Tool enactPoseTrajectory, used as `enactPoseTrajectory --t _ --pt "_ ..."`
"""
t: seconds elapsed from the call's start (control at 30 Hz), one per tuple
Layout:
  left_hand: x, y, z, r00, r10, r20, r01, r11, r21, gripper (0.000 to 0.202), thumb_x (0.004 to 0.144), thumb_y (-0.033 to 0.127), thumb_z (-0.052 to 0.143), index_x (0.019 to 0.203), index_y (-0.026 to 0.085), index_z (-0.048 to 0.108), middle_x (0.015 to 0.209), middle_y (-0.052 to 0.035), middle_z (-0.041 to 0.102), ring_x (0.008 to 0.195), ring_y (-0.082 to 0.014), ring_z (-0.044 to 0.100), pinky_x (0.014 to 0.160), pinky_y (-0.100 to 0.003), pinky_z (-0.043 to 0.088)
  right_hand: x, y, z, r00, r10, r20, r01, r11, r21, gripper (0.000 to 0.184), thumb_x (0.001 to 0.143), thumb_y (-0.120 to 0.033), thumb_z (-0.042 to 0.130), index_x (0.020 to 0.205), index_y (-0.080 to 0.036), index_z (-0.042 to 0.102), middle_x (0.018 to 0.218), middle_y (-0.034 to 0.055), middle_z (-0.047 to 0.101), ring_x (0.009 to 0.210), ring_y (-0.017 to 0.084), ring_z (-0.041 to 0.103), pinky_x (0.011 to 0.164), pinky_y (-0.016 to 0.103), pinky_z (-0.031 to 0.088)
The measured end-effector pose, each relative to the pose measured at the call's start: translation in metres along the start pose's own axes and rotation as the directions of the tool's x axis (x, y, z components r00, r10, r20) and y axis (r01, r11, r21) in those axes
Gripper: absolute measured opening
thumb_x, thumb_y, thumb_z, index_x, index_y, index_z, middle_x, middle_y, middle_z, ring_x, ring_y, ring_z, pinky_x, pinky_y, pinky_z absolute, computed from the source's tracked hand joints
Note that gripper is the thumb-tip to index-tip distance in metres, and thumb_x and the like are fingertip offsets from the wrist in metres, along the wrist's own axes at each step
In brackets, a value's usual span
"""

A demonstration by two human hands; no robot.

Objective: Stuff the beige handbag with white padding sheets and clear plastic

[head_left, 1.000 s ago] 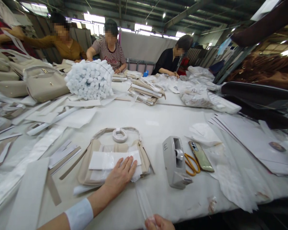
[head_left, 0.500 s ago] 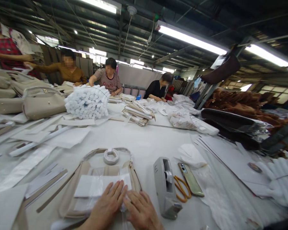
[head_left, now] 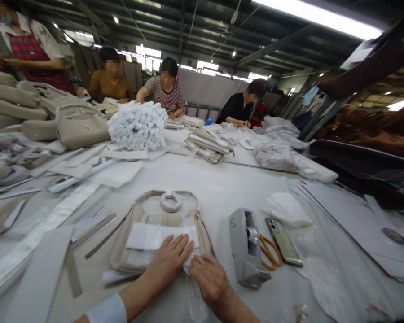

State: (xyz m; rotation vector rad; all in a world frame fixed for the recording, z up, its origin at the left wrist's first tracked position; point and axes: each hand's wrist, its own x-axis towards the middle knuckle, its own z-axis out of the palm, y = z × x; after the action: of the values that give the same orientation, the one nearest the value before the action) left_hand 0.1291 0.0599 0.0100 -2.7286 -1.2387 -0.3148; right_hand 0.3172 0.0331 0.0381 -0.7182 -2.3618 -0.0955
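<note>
While our left hand (head_left: 171, 259) lies flat, fingers slightly spread, across white packing (head_left: 143, 237) on one beige handbag (head_left: 120, 246), our right hand (head_left: 211, 279), fingers close together, touches the packing's lower right end; whether it pinches anything, we cannot tell. The bag lies right before us on the white table (head_left: 218, 184), one pale coil (head_left: 170, 209) within its handle's arch. Rightward, we count one grey dispenser (head_left: 240, 260) containing one tape roll (head_left: 252, 235), and one phone (head_left: 285, 244).

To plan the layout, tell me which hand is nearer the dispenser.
Right. The right hand is just left of the dispenser; the left hand is farther left, on the paper over the bag.
</note>
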Motion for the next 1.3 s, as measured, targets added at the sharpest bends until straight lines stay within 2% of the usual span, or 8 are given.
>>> enactPoseTrajectory --t 0.13,0.3,0.37,0.5,0.6,0.77,0.93,1.3 --pt "-0.001 -0.003 -0.002 1.000 0.003 0.028 -0.001 0.998 -0.060 0.045 0.095 0.027 0.035 0.139 0.022 0.031 0.142 -0.0074 0.042 0.131 -0.0205 0.037 0.105 -0.042 0.033 -0.017 -0.004 0.013 0.998 0.044 -0.042 -0.044 0.999 -0.015 0.030 0.091 -0.002 0.038 0.101 -0.013 0.064 0.099 0.0117 0.070 0.102 0.021 0.063 0.088 0.038 0.053" --pt "-0.005 -0.007 -0.018 0.993 0.076 0.095 -0.056 0.980 -0.192 0.066 0.086 0.039 0.050 0.142 0.016 0.023 0.148 -0.0145 0.030 0.137 -0.0267 0.026 0.111 -0.047 0.023 -0.026 -0.004 0.020 0.999 0.013 -0.045 -0.015 0.998 -0.061 0.029 0.091 -0.002 0.040 0.104 -0.012 0.064 0.101 0.0121 0.070 0.103 0.021 0.063 0.089 0.038 0.054" --pt "-0.006 -0.005 -0.022 0.993 0.068 0.100 -0.044 0.973 -0.225 0.064 0.087 0.045 0.047 0.141 0.018 0.026 0.148 -0.0135 0.031 0.137 -0.0257 0.026 0.111 -0.047 0.024 -0.027 -0.003 0.020 0.999 0.011 -0.038 -0.013 0.997 -0.074 0.029 0.092 -0.003 0.039 0.105 -0.012 0.064 0.102 0.0122 0.070 0.103 0.020 0.063 0.089 0.038 0.053" --pt "-0.006 0.003 -0.017 1.000 -0.017 0.025 0.019 0.996 -0.090 0.047 0.095 0.039 0.034 0.138 0.021 0.032 0.145 -0.0126 0.037 0.134 -0.0263 0.033 0.107 -0.051 0.029 -0.028 -0.001 0.017 1.000 -0.012 -0.008 0.011 0.996 -0.093 0.029 0.091 -0.003 0.041 0.106 -0.013 0.064 0.101 0.0109 0.071 0.102 0.020 0.063 0.089 0.037 0.053" --pt "-0.006 0.008 -0.007 0.999 0.003 -0.042 -0.001 1.000 0.027 0.044 0.097 0.036 0.031 0.137 0.020 0.035 0.143 -0.0121 0.040 0.131 -0.0263 0.037 0.104 -0.050 0.032 -0.023 0.000 0.011 0.999 -0.042 0.016 0.043 0.994 -0.103 0.023 0.090 -0.006 0.046 0.103 -0.014 0.064 0.101 0.0090 0.071 0.102 0.020 0.063 0.091 0.037 0.051" --pt "-0.006 0.007 -0.004 0.994 0.012 -0.105 0.000 0.994 0.111 0.042 0.098 0.036 0.029 0.136 0.022 0.038 0.140 -0.0080 0.045 0.128 -0.0231 0.041 0.102 -0.045 0.035 0.002 0.003 0.002 0.991 0.094 0.093 -0.091 0.995 -0.033 0.014 0.093 -0.018 0.051 0.085 -0.018 0.062 0.081 0.0040 0.069 0.084 0.016 0.064 0.091 0.037 0.045" --pt "-0.004 0.006 -0.007 0.993 0.027 -0.115 -0.008 0.987 0.163 0.042 0.098 0.035 0.027 0.137 0.021 0.037 0.140 -0.0076 0.045 0.128 -0.0232 0.041 0.101 -0.045 0.036 0.017 0.019 0.007 0.973 0.184 0.139 -0.190 0.981 0.030 0.022 0.095 -0.024 0.047 0.077 -0.018 0.059 0.075 0.0038 0.062 0.074 0.017 0.056 0.074 0.033 0.046" --pt "-0.005 0.006 -0.004 0.997 0.046 -0.065 -0.036 0.988 0.148 0.044 0.097 0.033 0.032 0.138 0.019 0.036 0.142 -0.0102 0.042 0.129 -0.0240 0.039 0.103 -0.045 0.036 0.003 0.041 0.016 0.974 -0.015 0.227 -0.006 0.996 0.091 0.014 0.093 -0.013 0.046 0.082 -0.016 0.055 0.086 0.0054 0.058 0.082 0.017 0.054 0.079 0.035 0.048"
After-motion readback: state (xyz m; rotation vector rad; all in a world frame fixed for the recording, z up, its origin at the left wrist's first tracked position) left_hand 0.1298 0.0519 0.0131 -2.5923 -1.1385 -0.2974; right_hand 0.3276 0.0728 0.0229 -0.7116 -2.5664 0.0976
